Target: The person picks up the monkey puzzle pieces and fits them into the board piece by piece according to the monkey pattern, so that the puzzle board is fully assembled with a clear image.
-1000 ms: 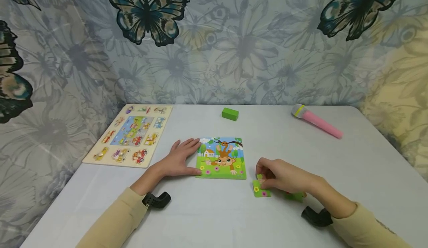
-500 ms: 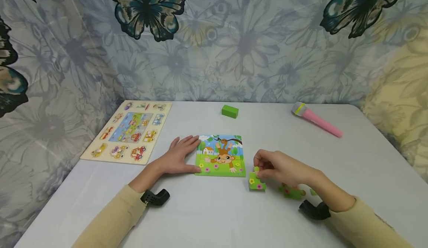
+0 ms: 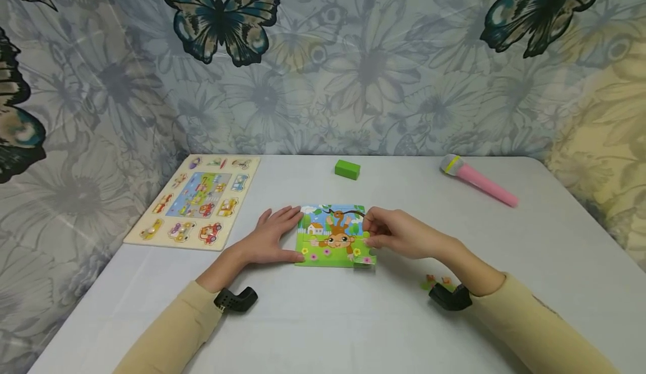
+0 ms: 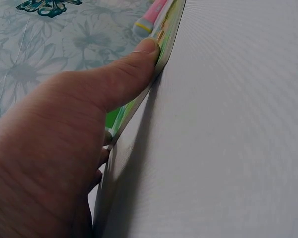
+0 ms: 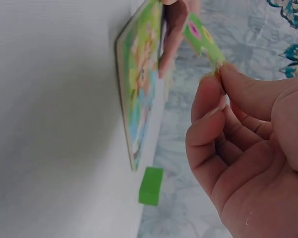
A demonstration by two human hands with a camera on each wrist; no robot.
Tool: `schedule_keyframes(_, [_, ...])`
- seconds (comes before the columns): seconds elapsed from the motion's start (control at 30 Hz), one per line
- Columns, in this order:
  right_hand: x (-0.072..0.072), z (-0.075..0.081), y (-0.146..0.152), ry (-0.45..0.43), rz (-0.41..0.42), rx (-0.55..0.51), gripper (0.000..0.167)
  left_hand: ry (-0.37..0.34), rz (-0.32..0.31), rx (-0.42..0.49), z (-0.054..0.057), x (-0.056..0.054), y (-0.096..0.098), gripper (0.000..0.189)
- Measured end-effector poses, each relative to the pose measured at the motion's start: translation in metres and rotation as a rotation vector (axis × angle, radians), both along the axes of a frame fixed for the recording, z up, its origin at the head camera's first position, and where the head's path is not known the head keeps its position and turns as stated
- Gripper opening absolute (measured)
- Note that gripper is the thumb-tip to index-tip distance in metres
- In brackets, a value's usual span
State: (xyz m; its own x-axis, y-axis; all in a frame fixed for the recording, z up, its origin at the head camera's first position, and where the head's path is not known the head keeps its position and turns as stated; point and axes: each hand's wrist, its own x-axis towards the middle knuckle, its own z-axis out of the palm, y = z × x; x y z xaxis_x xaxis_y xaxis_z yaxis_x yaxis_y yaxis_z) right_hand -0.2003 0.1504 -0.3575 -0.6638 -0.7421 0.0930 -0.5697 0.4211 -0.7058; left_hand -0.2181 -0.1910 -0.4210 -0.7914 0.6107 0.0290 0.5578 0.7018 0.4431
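Pinches the flower piece (image 5: 204, 39) by one end in the right hand (image 3: 404, 231), over the monkey puzzle (image 3: 327, 238), near its lower right corner; rests the left hand (image 3: 272, 240), with spread fingers, at its left edge. Could twist or drop the piece, because of so narrow a pinch.

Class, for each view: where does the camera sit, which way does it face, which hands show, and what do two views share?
Head: worn on the head, looking forward and down at the monkey puzzle; left hand, right hand, both sleeves show.
Left wrist: worn there, looking along the puzzle's edge; only the left hand shows.
Right wrist: worn there, looking at the right hand pinching a puzzle piece; left hand partly shows.
Shared: the green block, in head and right wrist.
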Motion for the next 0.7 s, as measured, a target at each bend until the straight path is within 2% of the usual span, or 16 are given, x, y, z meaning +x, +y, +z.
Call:
schedule_keyframes(0.3, [-0.019,0.006,-0.028,-0.017,-0.015,-0.008,0.016,0.008,0.002,0.01,0.001,0.0,-0.003,0.1])
schedule_keyframes(0.7, [-0.036,-0.006,-0.068,-0.029,0.016,0.053,0.016,0.008,0.005,0.016,0.002,0.003,0.0,0.101])
